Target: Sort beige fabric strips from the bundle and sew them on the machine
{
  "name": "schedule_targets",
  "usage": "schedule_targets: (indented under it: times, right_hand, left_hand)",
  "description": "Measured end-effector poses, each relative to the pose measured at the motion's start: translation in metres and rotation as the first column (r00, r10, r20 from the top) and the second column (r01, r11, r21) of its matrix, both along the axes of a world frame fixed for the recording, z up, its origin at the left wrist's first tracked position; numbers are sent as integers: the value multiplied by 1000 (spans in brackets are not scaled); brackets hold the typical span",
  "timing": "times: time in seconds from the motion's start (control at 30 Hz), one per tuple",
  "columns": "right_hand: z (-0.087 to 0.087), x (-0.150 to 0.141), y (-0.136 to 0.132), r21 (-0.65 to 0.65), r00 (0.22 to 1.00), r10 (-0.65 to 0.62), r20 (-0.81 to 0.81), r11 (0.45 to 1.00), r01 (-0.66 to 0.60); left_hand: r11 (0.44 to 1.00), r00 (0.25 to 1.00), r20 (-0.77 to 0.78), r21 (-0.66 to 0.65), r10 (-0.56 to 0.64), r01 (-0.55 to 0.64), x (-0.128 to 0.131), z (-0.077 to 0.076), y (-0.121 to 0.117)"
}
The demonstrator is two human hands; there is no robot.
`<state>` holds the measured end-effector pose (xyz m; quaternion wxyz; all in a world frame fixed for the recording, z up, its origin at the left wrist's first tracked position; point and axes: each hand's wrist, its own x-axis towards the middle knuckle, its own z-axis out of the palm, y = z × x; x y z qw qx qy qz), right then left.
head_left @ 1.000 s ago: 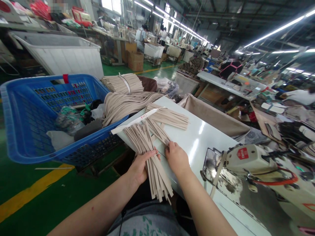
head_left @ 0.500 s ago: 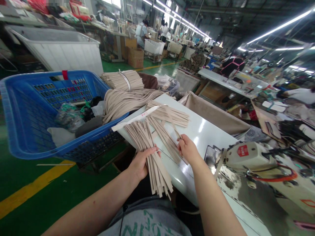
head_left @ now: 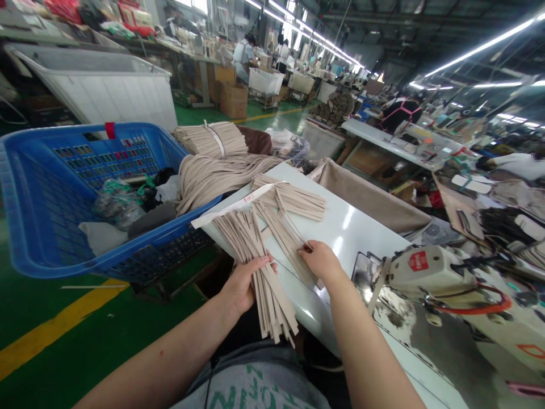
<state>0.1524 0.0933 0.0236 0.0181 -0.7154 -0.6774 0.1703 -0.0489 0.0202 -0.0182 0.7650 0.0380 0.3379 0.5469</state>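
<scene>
A fanned bundle of beige fabric strips (head_left: 270, 298) is gripped across its middle by my left hand (head_left: 242, 284), thumb on top. My right hand (head_left: 321, 262) is closed in a pinch on the end of a single beige strip (head_left: 292, 223), just above a small pile of strips (head_left: 275, 230) on the white table (head_left: 357, 224). Behind that pile lies another group of strips (head_left: 304, 203). A white band with red writing (head_left: 234, 204) runs over the table's left corner, beyond the bundle's upper ends.
At left stands a blue basket (head_left: 93, 264) with bags and cloth. Long beige strips (head_left: 217, 170) drape over its right edge beside a tied bundle (head_left: 213, 139). A sewing machine (head_left: 417, 270) occupies the right, and a fabric-lined bin (head_left: 370, 199) sits behind the table. Co-workers sit farther off.
My right hand has moved slightly left and down with the pinched strip, which now slants over the small pile. My left hand keeps its hold on the bundle.
</scene>
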Motion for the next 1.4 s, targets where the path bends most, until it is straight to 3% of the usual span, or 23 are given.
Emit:
schedule_targets:
  times: [0.47,0.6,0.73,0.9,1.1,1.17,1.3,1.4]
  right_hand:
    - [27,-1,-8,124,974,0,227,992,-29]
    - [28,2,-5,136,971,45,233,988,-78]
    - [20,4,0,99,993,-9,117,995,-2]
    - [10,9,5,149,985,-78,-154,984,101]
    - [15,17,-1,136,944,-47,-325,986,97]
    - [16,18,-6,84,919,-65,-390,991,106]
    - [12,20,-15,-104,794,-190,-577,982,159]
    - [8,21,-18,-106,776,-234,-585,971,213]
  left_hand:
    - [1000,1000,-5,-14,1,-1,0,-2,0]
    - [1000,1000,-3,-4,7,-7,1,0,-1]
    - [1000,1000,-3,5,6,-6,1,1,-1]
    - [1000,1000,2,7,3,-3,0,-1,-1]
    - [1000,1000,-6,-2,5,-5,0,2,-1]
    - [1000,1000,-9,-5,6,-7,0,3,-1]
    - [1000,1000,-17,-1,18,-18,1,3,-1]
    - [1000,1000,-16,0,13,-13,1,4,-1]
